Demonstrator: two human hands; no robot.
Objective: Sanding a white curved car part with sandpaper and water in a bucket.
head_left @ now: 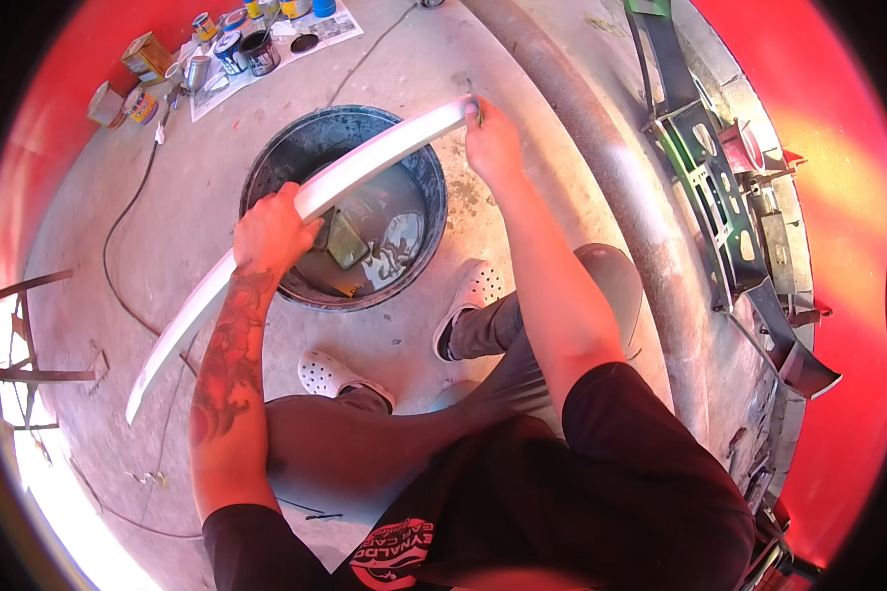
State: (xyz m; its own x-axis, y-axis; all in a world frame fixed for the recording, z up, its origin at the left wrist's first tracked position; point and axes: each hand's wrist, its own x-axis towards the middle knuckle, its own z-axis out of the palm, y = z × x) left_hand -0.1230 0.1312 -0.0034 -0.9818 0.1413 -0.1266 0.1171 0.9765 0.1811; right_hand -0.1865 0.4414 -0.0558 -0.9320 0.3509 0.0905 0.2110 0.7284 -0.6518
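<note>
A long, curved white strip point(379, 155) slants across the view above a black tub point(442, 231). My left hand point(274, 231) is closed around it near its middle, over the tub's left rim. At the strip's upper right end, my right hand point(493, 143) grips it, with a small dark thing at the fingertips that I cannot make out. The strip's other end hangs free past my left forearm. Murky water point(394, 212) fills part of the tub, and a greenish-grey block point(347, 239) shows in it.
Several paint cans point(259, 51) stand on newspaper point(341, 25) at the far left. A dark cable point(115, 266) runs along the concrete floor. Metal and plastic parts point(710, 192) line the right side, beyond a thick ridge point(650, 227). A metal frame point(30, 345) stands at the left edge.
</note>
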